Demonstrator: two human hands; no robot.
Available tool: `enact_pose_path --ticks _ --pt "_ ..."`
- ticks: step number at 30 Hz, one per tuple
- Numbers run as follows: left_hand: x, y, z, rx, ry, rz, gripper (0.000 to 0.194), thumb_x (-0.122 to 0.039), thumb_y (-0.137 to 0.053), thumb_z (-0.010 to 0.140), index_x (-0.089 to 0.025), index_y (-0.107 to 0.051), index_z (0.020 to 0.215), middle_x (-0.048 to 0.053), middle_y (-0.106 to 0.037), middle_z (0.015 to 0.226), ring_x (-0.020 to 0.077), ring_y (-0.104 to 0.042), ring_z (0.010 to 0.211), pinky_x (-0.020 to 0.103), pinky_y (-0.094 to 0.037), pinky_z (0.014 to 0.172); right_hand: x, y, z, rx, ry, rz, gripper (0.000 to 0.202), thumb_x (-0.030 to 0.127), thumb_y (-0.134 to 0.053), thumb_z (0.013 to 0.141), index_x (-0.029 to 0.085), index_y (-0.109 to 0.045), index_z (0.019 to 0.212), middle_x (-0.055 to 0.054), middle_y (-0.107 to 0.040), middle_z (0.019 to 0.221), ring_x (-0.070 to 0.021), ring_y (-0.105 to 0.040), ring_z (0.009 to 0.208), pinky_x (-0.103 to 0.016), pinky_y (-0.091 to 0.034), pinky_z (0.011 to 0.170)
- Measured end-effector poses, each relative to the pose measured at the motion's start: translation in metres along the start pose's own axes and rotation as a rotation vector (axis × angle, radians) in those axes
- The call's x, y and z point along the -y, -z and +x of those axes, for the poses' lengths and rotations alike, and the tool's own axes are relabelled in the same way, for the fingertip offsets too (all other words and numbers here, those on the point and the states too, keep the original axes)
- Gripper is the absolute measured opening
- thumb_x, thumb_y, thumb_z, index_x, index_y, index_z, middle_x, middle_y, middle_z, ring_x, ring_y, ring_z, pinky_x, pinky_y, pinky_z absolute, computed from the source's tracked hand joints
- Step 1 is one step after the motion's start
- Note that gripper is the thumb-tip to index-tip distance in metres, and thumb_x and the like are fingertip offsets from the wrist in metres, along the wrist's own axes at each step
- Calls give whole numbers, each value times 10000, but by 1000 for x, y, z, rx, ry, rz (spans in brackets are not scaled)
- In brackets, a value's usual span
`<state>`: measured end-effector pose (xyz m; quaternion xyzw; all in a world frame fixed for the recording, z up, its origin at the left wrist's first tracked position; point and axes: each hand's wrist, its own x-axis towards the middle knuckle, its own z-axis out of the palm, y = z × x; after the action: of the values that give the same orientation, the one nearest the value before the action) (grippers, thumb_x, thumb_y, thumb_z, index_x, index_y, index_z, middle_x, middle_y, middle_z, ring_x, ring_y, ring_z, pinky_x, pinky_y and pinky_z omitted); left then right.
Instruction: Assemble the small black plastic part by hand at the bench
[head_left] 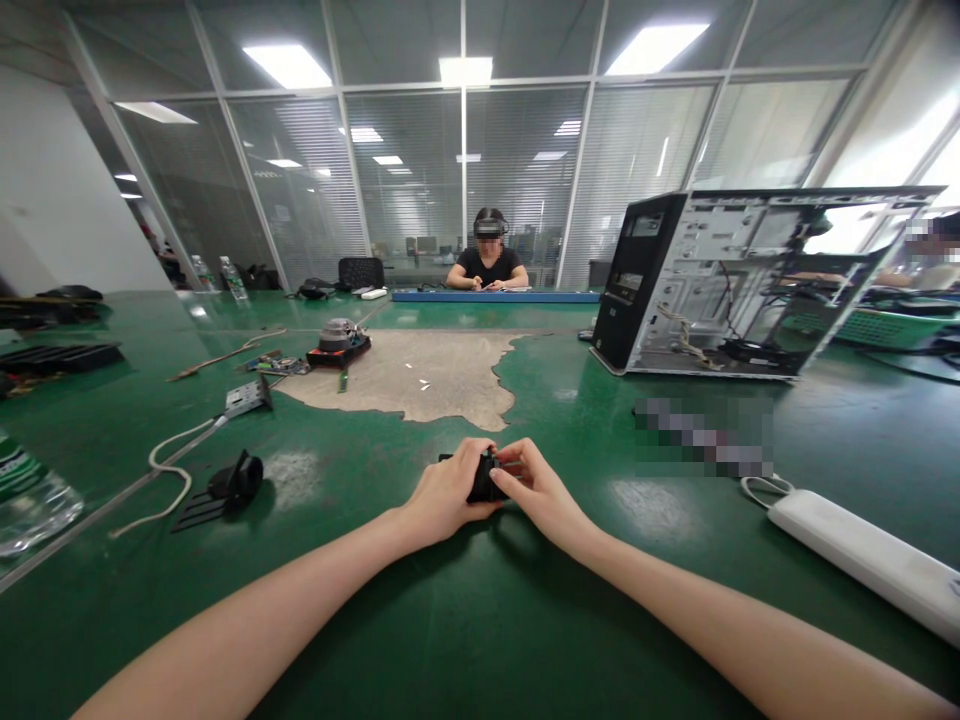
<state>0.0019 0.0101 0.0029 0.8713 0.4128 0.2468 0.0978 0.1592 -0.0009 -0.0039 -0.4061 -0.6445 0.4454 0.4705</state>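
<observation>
On our green tabletop [570, 640], to our right, we see an opened black-and-silver metal computer case [697, 290]; nearer us lies a long white plastic power strip [862, 558]; to our left we find a clear plastic bottle with a green label [30, 500] and an off-white cable [152, 458]; opposite us, a person in a black short-sleeved top [490, 267] sits before a glass partition [405, 180].

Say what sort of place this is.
Most likely an electronics workroom in an office building: an opened computer case stands on a big green table, loose circuit boards lie farther left, and a glass partition with blinds runs behind.
</observation>
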Motion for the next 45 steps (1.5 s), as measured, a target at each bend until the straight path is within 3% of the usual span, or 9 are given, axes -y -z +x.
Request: enact_pose_path --ticks 5,10,16,22,29,37,45 --pt "1 0 0 0 5 -2 597 -317 -616 665 -237 -269 1144 53 -452 1134 228 -553 908 358 -457 744 3 0 -1 13 -32 -72 143 240 -497 759 195 -454 888 -7 -538 843 -128 -535 767 -290 -451 709" --pt "0 0 0 2 8 9 586 -304 -609 666 -237 -269 1140 52 -453 1124 228 -560 891 358 -462 721 10 0 -6 36 64 -25 162 183 -522 727 209 -455 873 2 -516 884 -129 -534 815 -266 -461 706" --pt "-1 0 -1 2 11 19 590 -338 -602 674 -236 -264 1147 60 -452 1130 232 -560 888 359 -462 708 3 1 -3 22 34 4 129 283 -510 764 205 -450 847 1 -531 847 -127 -544 783 -263 -468 667" --pt "0 -1 0 -1 7 -5 613 -318 -614 661 -237 -263 1157 66 -446 1148 234 -553 915 361 -451 736 2 1 -2 18 -39 -84 180 278 -496 768 191 -464 922 -16 -548 856 -136 -541 796 -299 -459 714" --pt "1 -1 -1 1 3 3 589 -321 -600 672 -238 -266 1151 59 -453 1132 231 -555 904 362 -455 728 7 1 -5 29 43 2 134 277 -533 749 211 -458 839 1 -528 865 -136 -538 830 -268 -472 694" --pt "3 -4 0 -7 -2 17 610 -335 -614 664 -230 -265 1153 67 -451 1139 236 -554 920 361 -454 738 -4 2 0 32 -27 -29 205 318 -513 767 192 -455 917 -12 -545 842 -130 -542 765 -291 -462 689" --pt "1 -3 0 -3 8 -1 588 -318 -598 674 -239 -267 1155 62 -452 1137 230 -558 905 359 -452 727 7 4 -4 61 49 36 147 272 -556 742 206 -460 833 5 -537 851 -142 -544 858 -283 -467 735"
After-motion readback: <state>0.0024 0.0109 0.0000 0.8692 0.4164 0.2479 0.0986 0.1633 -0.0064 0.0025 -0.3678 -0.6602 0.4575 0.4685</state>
